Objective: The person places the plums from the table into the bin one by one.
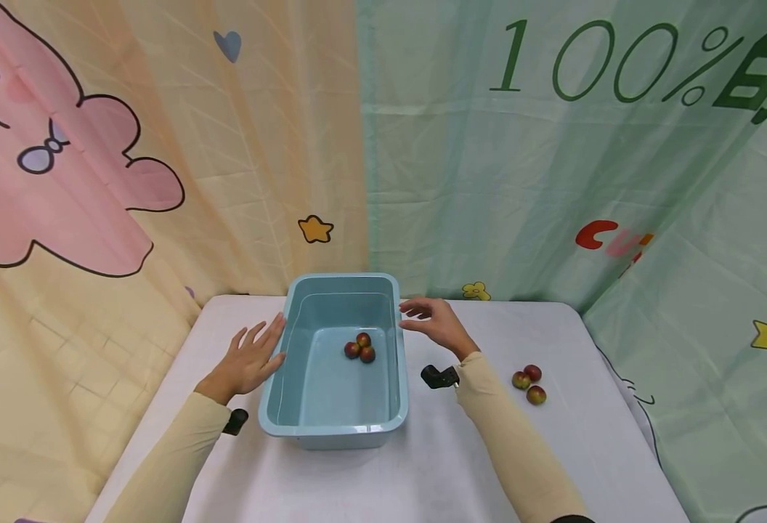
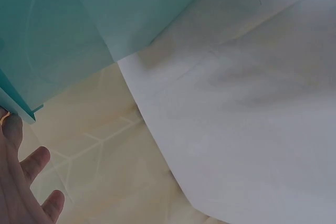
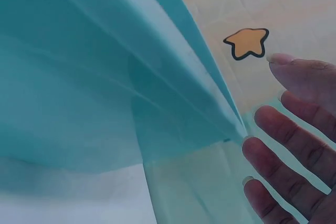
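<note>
A light blue plastic basin (image 1: 331, 403) stands on the table, with a cluster of small red-green fruits (image 1: 364, 354), like plums, on its floor. My left hand (image 1: 246, 363) lies against the basin's left rim, fingers spread and fairly straight. On the other side, my right hand (image 1: 439, 325) is beside the right rim with its fingers loosely bent and nothing held. The right wrist view shows those right fingers (image 3: 273, 124) close to the basin wall (image 3: 79, 77). In the left wrist view the left hand (image 2: 21, 171) is only partly visible, near the rim's corner.
More small red-green fruits (image 1: 532, 381) lie in a group on the white-covered table (image 1: 475, 465), right of the right forearm. Patterned curtains (image 1: 423, 181) hang behind the table and along both sides. A dark cable (image 1: 645, 414) runs along the right edge.
</note>
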A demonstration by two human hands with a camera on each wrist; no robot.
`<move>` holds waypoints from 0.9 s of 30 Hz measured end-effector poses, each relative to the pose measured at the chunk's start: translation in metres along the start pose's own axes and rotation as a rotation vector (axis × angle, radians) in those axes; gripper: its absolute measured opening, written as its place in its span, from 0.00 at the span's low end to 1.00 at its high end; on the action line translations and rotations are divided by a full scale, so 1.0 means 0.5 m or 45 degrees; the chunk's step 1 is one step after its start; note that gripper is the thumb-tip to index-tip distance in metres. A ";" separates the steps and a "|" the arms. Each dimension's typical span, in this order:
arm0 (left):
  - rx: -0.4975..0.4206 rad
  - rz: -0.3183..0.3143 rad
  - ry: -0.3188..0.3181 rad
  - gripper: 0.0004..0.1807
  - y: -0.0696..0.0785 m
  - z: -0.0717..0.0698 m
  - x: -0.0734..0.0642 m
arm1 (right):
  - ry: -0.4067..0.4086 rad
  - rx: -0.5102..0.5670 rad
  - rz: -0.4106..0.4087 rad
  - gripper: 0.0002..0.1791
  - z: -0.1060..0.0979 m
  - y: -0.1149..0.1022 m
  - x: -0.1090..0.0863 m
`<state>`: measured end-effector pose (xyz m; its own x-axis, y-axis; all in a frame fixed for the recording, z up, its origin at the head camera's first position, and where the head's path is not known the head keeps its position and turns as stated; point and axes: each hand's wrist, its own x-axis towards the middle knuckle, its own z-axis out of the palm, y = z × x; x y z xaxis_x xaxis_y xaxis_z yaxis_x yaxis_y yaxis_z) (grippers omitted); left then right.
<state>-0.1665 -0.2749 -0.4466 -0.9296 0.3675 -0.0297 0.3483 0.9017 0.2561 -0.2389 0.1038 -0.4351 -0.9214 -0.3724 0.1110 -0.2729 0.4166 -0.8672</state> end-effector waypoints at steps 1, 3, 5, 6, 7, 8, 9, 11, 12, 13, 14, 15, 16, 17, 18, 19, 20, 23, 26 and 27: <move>0.001 0.001 -0.001 0.37 0.000 0.000 0.000 | 0.006 0.000 0.004 0.22 -0.002 0.003 -0.003; 0.002 0.007 0.000 0.37 0.000 0.000 0.001 | 0.016 0.001 0.008 0.22 -0.007 0.011 -0.008; 0.004 0.010 0.003 0.37 0.000 0.000 0.002 | 0.023 0.005 0.013 0.21 -0.012 0.018 -0.014; 0.003 0.010 0.003 0.37 0.000 0.000 0.002 | 0.025 0.005 0.017 0.21 -0.014 0.022 -0.017; 0.005 0.009 0.003 0.37 0.000 0.000 0.002 | 0.026 0.006 0.024 0.21 -0.016 0.026 -0.020; 0.005 0.007 0.004 0.37 0.000 0.000 0.002 | 0.029 0.007 0.034 0.20 -0.018 0.029 -0.023; 0.005 0.005 0.004 0.37 0.000 0.000 0.001 | 0.032 0.006 0.047 0.20 -0.019 0.034 -0.025; 0.007 0.000 0.000 0.37 -0.001 0.001 0.001 | 0.039 0.001 0.074 0.20 -0.022 0.042 -0.031; 0.007 0.000 0.000 0.37 -0.001 0.002 0.001 | 0.043 -0.001 0.085 0.20 -0.024 0.045 -0.034; 0.006 0.001 0.000 0.37 -0.001 0.002 0.001 | 0.048 -0.004 0.090 0.20 -0.026 0.050 -0.037; 0.004 0.001 -0.001 0.37 -0.001 0.002 0.001 | 0.056 -0.002 0.099 0.21 -0.027 0.054 -0.039; 0.004 0.001 -0.001 0.37 -0.001 0.002 0.000 | 0.060 -0.003 0.100 0.21 -0.029 0.057 -0.042; 0.004 0.001 -0.002 0.37 -0.001 0.002 0.000 | 0.065 -0.002 0.103 0.21 -0.031 0.060 -0.046; 0.003 0.001 -0.003 0.37 0.000 0.002 0.000 | 0.069 -0.004 0.098 0.22 -0.032 0.064 -0.049; 0.001 0.003 -0.002 0.37 0.000 0.002 0.000 | 0.073 0.001 0.098 0.22 -0.034 0.068 -0.052; 0.000 0.005 -0.002 0.37 0.000 0.001 0.000 | 0.076 0.002 0.092 0.22 -0.035 0.072 -0.055; 0.000 0.004 -0.002 0.37 0.001 0.001 -0.001 | 0.078 0.008 0.100 0.22 -0.036 0.075 -0.059; -0.004 0.009 0.001 0.37 0.002 0.000 -0.002 | 0.081 0.008 0.126 0.22 -0.040 0.084 -0.069; 0.003 0.014 0.010 0.37 0.003 -0.002 -0.003 | 0.091 0.004 0.180 0.22 -0.043 0.091 -0.078; 0.003 0.017 0.016 0.37 0.002 -0.002 -0.003 | 0.092 -0.007 0.185 0.22 -0.044 0.094 -0.081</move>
<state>-0.1650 -0.2745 -0.4455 -0.9264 0.3763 -0.0145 0.3606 0.8974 0.2543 -0.2207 0.1568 -0.4698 -0.9687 -0.2475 0.0192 -0.1365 0.4666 -0.8739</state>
